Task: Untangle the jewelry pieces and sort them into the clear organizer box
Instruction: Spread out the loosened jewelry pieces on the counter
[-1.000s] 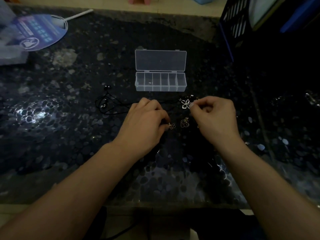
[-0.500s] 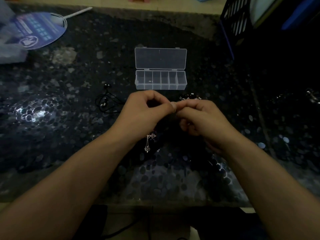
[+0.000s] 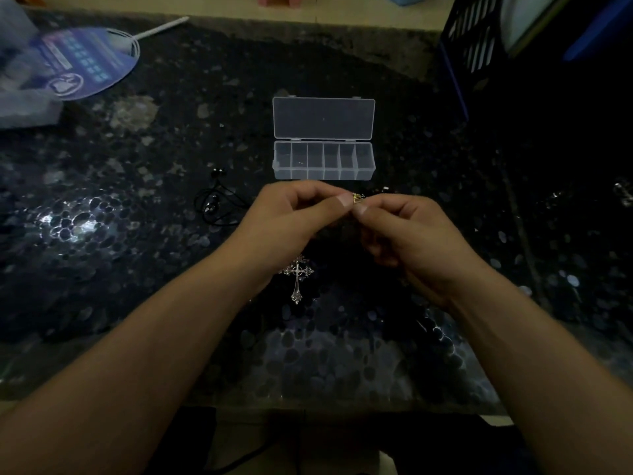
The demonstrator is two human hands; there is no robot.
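Gold glinted between the two hands — a small gold jewelry piece (image 3: pixel 357 198), too small to identify further, was pinched from both sides above the table. The left hand (image 3: pixel 291 217) gripped it with thumb and forefinger curled together, its other fingers folded in; the right hand (image 3: pixel 407 231) met it fingertip to fingertip, likewise pinching the piece, its remaining fingers curled under the palm. Below the hands, between the wrists, a silver cross pendant (image 3: pixel 297 277) showed with its long arm pointing toward the person; whether it hung from the held piece or lay on the surface could not be told. Just beyond the hands sat the clear organizer box (image 3: pixel 323 161), its lid (image 3: pixel 323 118) swung fully open and lying flat behind it, the row of six compartments exposed; a tiny speck showed in the second compartment from the left, too small to name. Left of the hands, a black cord necklace (image 3: pixel 217 205) with dark beads lay in loose loops on the dark pebble-patterned table (image 3: pixel 137 252). A few small glinting bits (image 3: pixel 385 189) lay just beyond the right hand's fingers, near the box's right end. Farther out — at the far left — rested a round blue hand fan (image 3: pixel 85 63) with a white handle, and at the far right stood a dark blue slotted crate (image 3: pixel 469 46).
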